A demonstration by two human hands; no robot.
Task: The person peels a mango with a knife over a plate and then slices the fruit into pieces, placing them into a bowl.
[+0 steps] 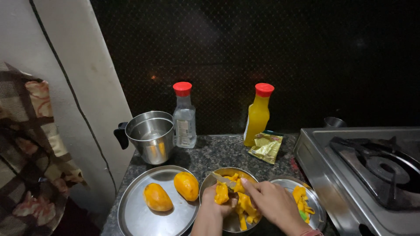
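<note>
Mango piece (221, 193) sits over the bowl (209, 180), clamped in my left hand (214, 205). My right hand (273, 202), at 3 o'clock, has its grip closed on the knife (224, 179) cutting it.

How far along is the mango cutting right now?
Done: peels sit on the right plate, cut pieces fill the bowl. In hand: left hand holds a mango piece while right hand works the knife. Left: two whole mangoes on the left plate.
</note>
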